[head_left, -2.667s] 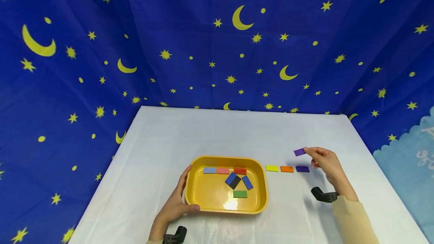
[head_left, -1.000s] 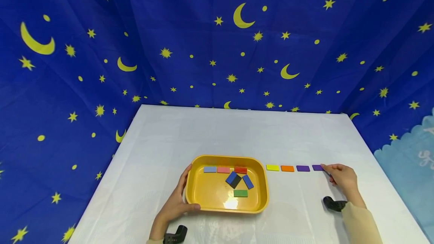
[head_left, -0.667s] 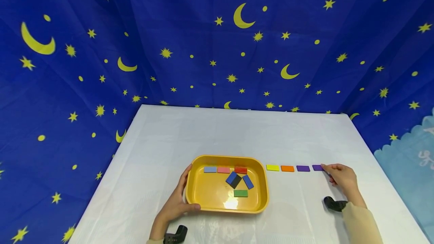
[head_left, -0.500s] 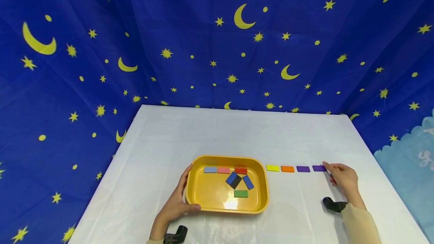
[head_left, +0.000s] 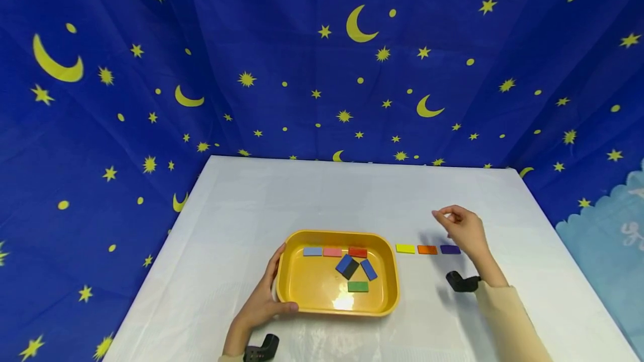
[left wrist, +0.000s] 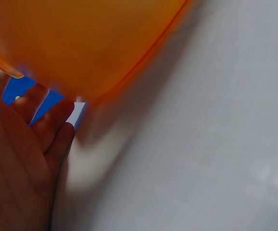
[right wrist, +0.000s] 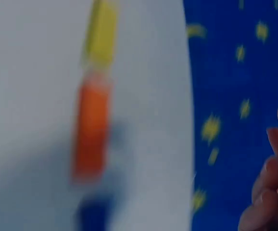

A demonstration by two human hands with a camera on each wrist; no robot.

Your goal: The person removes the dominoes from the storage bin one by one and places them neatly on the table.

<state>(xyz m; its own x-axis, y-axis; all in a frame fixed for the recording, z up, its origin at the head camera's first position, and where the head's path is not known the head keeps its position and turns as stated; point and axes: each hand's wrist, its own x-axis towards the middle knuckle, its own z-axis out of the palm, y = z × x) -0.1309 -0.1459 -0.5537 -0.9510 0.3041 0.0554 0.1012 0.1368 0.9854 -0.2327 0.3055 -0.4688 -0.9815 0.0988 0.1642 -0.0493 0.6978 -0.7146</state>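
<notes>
My left hand [head_left: 261,298] holds the left end of a yellow plastic tray [head_left: 312,300], thumb at the front corner and fingers along the outer side. In the left wrist view, curled fingers [left wrist: 52,120] touch the tray wall [left wrist: 95,53]. My right hand [head_left: 465,233] hovers over the table with loosely bent fingers and nothing visible between them. Below and left of it lie flat rectangular tiles in a row: yellow [head_left: 405,248], orange [head_left: 427,249] and purple [head_left: 450,249]. The spot of a second purple tile is covered by the right hand and wrist.
Inside the tray lie light blue [head_left: 312,251], pink [head_left: 332,252], red [head_left: 358,252], dark blue [head_left: 369,270], blue-and-black [head_left: 347,266] and green [head_left: 358,286] pieces. The white table [head_left: 282,194] meets a blue star-patterned curtain [head_left: 302,71] at its back edge.
My right hand carried a purple tile to the right end of the row, set it down and let go, then rose and moved left. The left hand and tray have stayed put.
</notes>
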